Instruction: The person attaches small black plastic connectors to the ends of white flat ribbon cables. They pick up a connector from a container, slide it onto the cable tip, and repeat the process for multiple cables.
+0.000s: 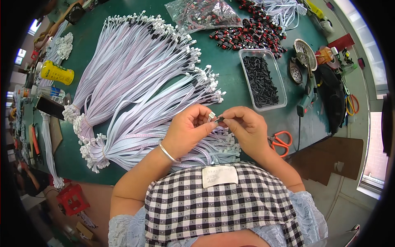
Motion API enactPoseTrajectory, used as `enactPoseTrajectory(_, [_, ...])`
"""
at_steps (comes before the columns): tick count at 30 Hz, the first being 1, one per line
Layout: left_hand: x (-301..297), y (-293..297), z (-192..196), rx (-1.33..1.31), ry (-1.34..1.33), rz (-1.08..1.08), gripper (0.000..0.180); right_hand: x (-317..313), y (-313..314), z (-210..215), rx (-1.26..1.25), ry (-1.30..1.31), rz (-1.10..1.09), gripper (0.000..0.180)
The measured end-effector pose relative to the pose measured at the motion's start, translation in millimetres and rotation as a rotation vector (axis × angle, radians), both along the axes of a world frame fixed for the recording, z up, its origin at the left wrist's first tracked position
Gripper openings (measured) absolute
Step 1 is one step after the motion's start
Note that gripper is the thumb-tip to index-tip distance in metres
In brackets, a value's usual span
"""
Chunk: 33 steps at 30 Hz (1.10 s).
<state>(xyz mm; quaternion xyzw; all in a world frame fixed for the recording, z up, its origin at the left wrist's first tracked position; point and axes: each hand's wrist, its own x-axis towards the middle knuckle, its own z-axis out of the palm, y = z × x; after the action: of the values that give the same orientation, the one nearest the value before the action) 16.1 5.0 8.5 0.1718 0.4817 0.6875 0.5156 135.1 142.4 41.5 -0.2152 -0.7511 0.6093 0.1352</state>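
In front of my chest, both hands meet over the near ends of the cables. My left hand [188,128] pinches a cable end with a small white connector [211,115] standing up by the thumb. My right hand [245,125] is closed on a small black sleeve [220,119], which meets the cable end at the fingertips. Whether the sleeve is fully around the wire is too small to tell. Bundles of flat white ribbon cables [135,78] with white connectors fan out over the table beyond and left of my hands.
A clear plastic box [282,91] of black sleeves stands right of the cables. Behind it lie red-and-black parts [247,37] and a plastic bag [201,15]. Orange-handled scissors [282,142] lie beside my right forearm. A heat-gun-like green tool [306,101], a yellow bottle [57,73] and a phone [50,107] sit farther out.
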Motion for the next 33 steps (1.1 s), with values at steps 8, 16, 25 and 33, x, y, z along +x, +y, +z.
enactPoseTrajectory(8, [0.9,-0.6,-3.7,0.000,0.087,-0.024,0.017,1.2,0.2,-2.6,0.065,0.023,0.024,0.009])
enactPoseTrajectory(16, [0.4,-2.1,-6.2,-0.032,0.175,-0.039,0.017,1.8,3.0,0.9,-0.002,-0.069,0.073,0.007])
enactPoseTrajectory(25, [-0.2,-2.5,-9.7,-0.001,0.166,-0.042,0.015,1.5,-0.3,1.0,-0.195,-0.028,0.031,0.008])
enactPoseTrajectory(33, [-0.2,-2.6,-10.0,0.008,0.186,-0.034,0.014,1.1,-0.8,0.8,-0.180,-0.027,0.047,0.009])
